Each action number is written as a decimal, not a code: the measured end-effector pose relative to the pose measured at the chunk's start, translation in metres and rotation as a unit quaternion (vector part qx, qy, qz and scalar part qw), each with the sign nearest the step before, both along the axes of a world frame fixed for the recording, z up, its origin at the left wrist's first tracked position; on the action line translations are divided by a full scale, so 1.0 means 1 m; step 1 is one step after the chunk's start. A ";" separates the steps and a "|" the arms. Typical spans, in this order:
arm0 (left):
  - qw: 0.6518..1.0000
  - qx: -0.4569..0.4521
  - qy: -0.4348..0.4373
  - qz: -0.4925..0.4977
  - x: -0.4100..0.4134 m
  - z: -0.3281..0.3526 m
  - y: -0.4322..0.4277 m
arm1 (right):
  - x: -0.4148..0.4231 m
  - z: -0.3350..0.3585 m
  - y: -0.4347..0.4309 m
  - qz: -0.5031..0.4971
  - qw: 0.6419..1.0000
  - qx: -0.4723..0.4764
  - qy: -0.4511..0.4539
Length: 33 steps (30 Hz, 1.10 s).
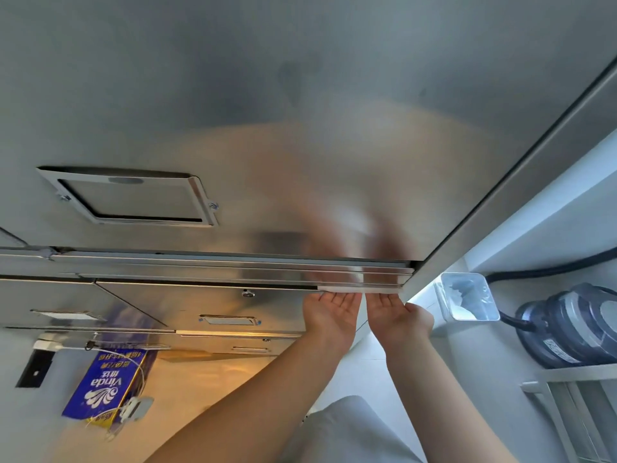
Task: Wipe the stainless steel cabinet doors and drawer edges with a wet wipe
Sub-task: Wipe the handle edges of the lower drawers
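Observation:
A large stainless steel cabinet door point(300, 128) fills the upper view, with a recessed handle point(130, 198) at its left. Along its lower edge runs a steel sliding track point(200, 269). A white wet wipe point(359, 289) lies as a narrow strip against the track's right end. My left hand point(330, 314) and my right hand point(397, 317) are side by side, palms toward me, with straight fingers pressing the wipe to the edge. The fingertips are hidden behind the wipe, and both thumbs stick out sideways. Below are steel drawers point(207, 309) with small handles and a lock.
A blue Vinda tissue pack point(110, 385) lies at the lower left. To the right are a clear plastic container point(467, 297), a dark round appliance point(567, 325) with a black cable, and a white wall ledge. A grey garment point(350, 429) covers the bottom centre.

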<state>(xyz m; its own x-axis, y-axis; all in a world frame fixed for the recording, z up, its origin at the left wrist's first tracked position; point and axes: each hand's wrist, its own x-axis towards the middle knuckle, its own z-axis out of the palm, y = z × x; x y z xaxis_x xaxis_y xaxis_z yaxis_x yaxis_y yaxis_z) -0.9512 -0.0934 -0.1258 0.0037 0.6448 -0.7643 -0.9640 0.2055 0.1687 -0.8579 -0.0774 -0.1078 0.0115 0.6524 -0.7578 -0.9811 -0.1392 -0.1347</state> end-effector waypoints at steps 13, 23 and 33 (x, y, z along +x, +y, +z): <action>1.000 0.015 -0.020 0.016 -0.073 0.004 -0.013 | -0.079 -0.001 -0.017 0.010 1.000 0.003 -0.023; 0.998 0.024 -0.014 0.053 -0.254 0.007 -0.046 | -0.258 0.002 -0.049 0.028 0.999 -0.004 -0.016; 0.997 0.045 -0.004 0.055 -0.383 0.006 -0.074 | -0.392 -0.002 -0.074 0.021 0.999 0.027 -0.012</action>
<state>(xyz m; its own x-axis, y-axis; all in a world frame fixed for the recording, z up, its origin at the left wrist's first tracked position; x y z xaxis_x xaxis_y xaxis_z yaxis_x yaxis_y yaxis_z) -1.3342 -0.1669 -0.1195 -0.0659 0.7082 -0.7030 -0.9812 0.0821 0.1747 -1.2498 -0.1516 -0.1099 0.0006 0.6927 -0.7213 -0.9712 -0.1716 -0.1656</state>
